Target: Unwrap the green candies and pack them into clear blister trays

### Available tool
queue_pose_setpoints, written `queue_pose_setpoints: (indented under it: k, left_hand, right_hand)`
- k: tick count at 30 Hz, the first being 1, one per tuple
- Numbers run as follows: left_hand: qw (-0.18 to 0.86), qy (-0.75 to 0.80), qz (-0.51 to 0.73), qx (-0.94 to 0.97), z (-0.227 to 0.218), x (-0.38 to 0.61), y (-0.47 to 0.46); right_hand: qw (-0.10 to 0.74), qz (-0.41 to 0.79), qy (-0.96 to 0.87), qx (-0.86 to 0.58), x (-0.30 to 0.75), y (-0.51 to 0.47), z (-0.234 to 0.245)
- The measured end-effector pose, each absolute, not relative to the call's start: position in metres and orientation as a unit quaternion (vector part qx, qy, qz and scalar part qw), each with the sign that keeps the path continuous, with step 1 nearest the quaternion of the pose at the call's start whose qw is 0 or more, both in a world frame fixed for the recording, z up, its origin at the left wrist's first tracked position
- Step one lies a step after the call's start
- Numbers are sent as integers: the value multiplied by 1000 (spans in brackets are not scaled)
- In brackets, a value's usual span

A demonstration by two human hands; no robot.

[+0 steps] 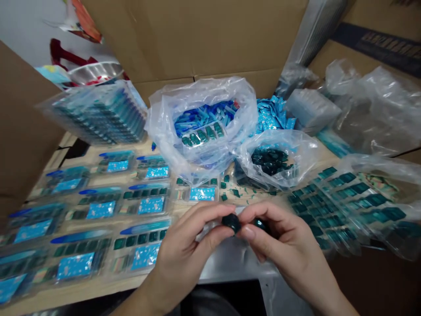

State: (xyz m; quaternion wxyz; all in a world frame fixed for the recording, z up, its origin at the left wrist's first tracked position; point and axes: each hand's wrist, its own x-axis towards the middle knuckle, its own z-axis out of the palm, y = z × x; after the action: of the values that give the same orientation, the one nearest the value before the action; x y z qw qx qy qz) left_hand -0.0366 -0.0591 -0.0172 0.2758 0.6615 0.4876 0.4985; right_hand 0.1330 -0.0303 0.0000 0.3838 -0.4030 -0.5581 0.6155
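Observation:
My left hand (194, 241) pinches a small dark green faceted piece (231, 223) between thumb and forefinger. The fingertips of my right hand (279, 241) meet the same piece from the other side. A second dark green piece (261, 225) shows within the curled fingers of my right hand, partly hidden. Just behind the hands, an open plastic bag (305, 149) holds many similar dark pieces (271, 160). Loose green bits (236, 192) lie scattered in front of it. A clear pack (204, 194) with a blue packet sits beyond my left hand.
Rows of clear packs (75, 265) with blue pens and packets cover the left. At the back stand a stack of packs (98, 114) and a bag (161, 118) of blue pens. Green pieces in clear strips (332, 210) lie right. Cardboard (197, 35) closes the rear.

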Motion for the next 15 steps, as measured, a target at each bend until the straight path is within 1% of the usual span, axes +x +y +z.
queue_pose_setpoints:
  k: [4, 7, 9, 13, 15]
  left_hand:
    - [236, 478, 496, 685, -16, -37, -59]
    - [226, 464, 495, 699, -17, -37, -60]
    - [226, 449, 489, 713, -19, -37, -61]
    - [198, 430, 453, 755, -24, -38, -66]
    - [185, 434, 449, 759, -26, -38, -68]
  right_hand:
    - [403, 551, -602, -414, 130, -33, -1]
    - [403, 533, -612, -423, 129, -37, -3]
    - [399, 551, -593, -432, 130, -38, -5]
    - [355, 665, -513, -410, 130, -38, -9]
    - [354, 671, -517, -397, 131, -38, -9]
